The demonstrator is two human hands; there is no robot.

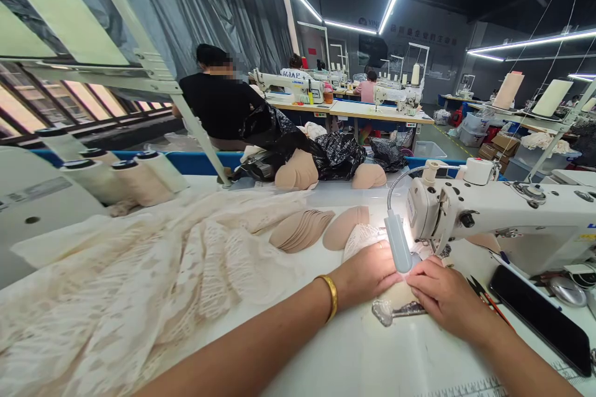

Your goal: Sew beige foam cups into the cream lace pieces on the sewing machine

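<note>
A small piece of cream lace fabric lies under the head of a white sewing machine, partly covered by my hands. My left hand, with a gold bangle at the wrist, rests over the lace, thumb and fingers closed at its near edge. Close by on the right, my right hand pinches the fabric edge between thumb and fingertips. A grey gooseneck lamp lights the spot and hides part of the fingers and the needle area. Beige oval cup pads are fanned out left of the hands.
Cream lace cloth spreads across the left of the table. A black phone, scissors and a ruler lie at right. Thread cones stand back left. Ahead, a person in black sits beside black plastic bags.
</note>
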